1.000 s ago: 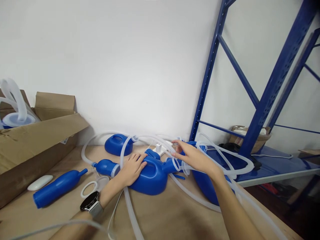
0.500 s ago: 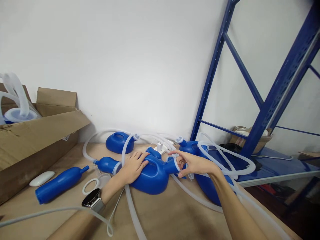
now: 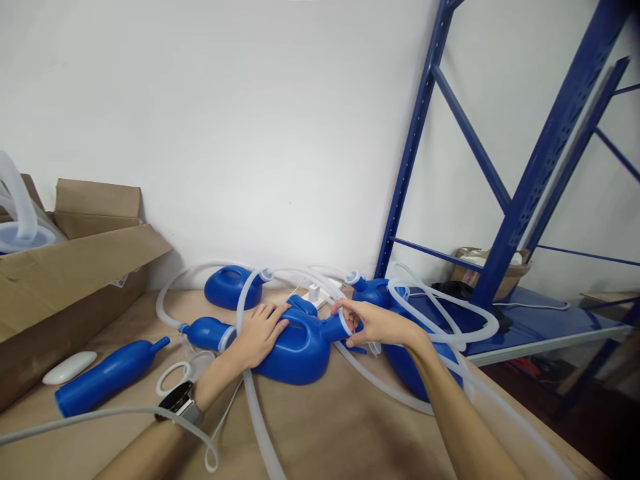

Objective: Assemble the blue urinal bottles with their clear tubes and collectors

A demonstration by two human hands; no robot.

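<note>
The jug (image 3: 300, 363) is on the table (image 3: 345, 433), its mouth to the right. The left hand (image 3: 261, 333) lies over its left side, fingers extended rather than wrapped round. The right hand (image 3: 363, 323) curves at the white rim (image 3: 345, 323) of the mouth; whether it grips, I cannot tell. 1 hose (image 3: 257, 413) passes beneath the left wrist. Farther left are 1 bottle (image 3: 110, 377) and 1 box (image 3: 75, 273); right, 1 blue rack (image 3: 523, 193).
</note>
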